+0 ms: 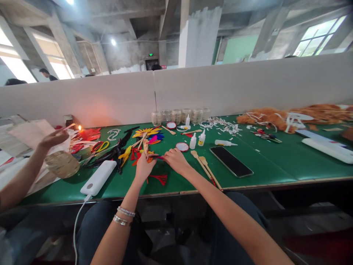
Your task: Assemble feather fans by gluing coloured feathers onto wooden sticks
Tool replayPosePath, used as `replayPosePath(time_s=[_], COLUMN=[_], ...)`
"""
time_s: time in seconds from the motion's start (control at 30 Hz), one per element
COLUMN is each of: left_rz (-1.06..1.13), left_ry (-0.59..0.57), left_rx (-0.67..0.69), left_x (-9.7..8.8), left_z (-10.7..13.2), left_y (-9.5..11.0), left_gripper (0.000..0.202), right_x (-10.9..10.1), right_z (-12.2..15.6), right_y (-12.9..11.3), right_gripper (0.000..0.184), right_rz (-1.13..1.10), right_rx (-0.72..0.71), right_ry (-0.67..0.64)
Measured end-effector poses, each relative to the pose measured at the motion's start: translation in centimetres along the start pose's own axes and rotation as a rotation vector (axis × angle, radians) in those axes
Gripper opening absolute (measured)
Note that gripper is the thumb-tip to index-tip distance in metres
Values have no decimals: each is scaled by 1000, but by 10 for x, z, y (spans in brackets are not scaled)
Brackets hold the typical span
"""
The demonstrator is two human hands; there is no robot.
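Note:
My left hand (143,167) is closed around what looks like a small wooden spoon (145,145), its light head sticking up above the fingers. My right hand (176,160) pinches the end of a narrow reddish-purple strip (158,157) that stretches across to the left hand. Just beyond my hands lie yellow petal-shaped pieces (147,131) and blue pieces (158,137). A red tassel-like piece (160,179) rests on the green table below them. Two wooden spoons (204,162) lie right of my right hand. Finger details are small.
A lit candle (79,127) burns at the left, near a co-worker's hand (56,138). Scissors (102,146), a white power bank (98,177), glue bottles (202,138), a phone (231,161) and glass jars (176,116) stand or lie around. A white partition (110,95) runs behind.

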State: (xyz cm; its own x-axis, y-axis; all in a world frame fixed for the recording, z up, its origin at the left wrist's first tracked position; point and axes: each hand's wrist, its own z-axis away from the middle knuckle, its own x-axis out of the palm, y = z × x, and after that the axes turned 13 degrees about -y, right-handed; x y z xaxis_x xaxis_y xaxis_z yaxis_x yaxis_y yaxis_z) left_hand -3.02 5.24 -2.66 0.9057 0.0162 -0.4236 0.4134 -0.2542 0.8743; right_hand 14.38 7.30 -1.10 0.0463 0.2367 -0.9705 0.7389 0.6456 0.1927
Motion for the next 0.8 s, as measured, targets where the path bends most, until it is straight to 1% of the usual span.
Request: replayPosePath(time_s=[0.1, 0.17, 0.23, 0.33, 0.5, 0.57, 0.63, 0.7, 0.77, 0.8], left_rz=[82, 54, -55, -197, -279, -312, -348, -383, -410, -416], left_ry=[-70, -34, 45, 165, 390, 502, 611, 698, 731, 712], left_rx=[30, -5, -48, -62, -67, -54, -52, -66, -92, -111], left_x=[-2, -4, -7, -18, -52, -65, -75, -81, -84, -84], left_z=[0, 1, 1, 2, 4, 6, 8, 9, 8, 7], left_y=[2, 6, 10, 16, 22, 24, 25, 25, 22, 21], left_gripper=[28, 27, 25, 20, 21, 24, 27, 25, 21, 19], right_x=[-2, -3, -3, -1, -5, -9, -13, -16, -19, -20], right_z=[1, 2, 2, 2, 4, 6, 8, 10, 11, 12], right_y=[0, -2, -3, -2, 6, 10, 15, 19, 24, 26], right_gripper=[28, 27, 25, 25, 25, 25, 26, 26, 27, 27], right_rz=[-18, -22, -12, 12, 0, -5, -11, -33, -62, -76], right_rx=[16, 15, 4, 2, 83, 109, 149, 205, 258, 276], right_ry=[7, -3, -15, -40, -69, -82, -98, -103, -91, -84])
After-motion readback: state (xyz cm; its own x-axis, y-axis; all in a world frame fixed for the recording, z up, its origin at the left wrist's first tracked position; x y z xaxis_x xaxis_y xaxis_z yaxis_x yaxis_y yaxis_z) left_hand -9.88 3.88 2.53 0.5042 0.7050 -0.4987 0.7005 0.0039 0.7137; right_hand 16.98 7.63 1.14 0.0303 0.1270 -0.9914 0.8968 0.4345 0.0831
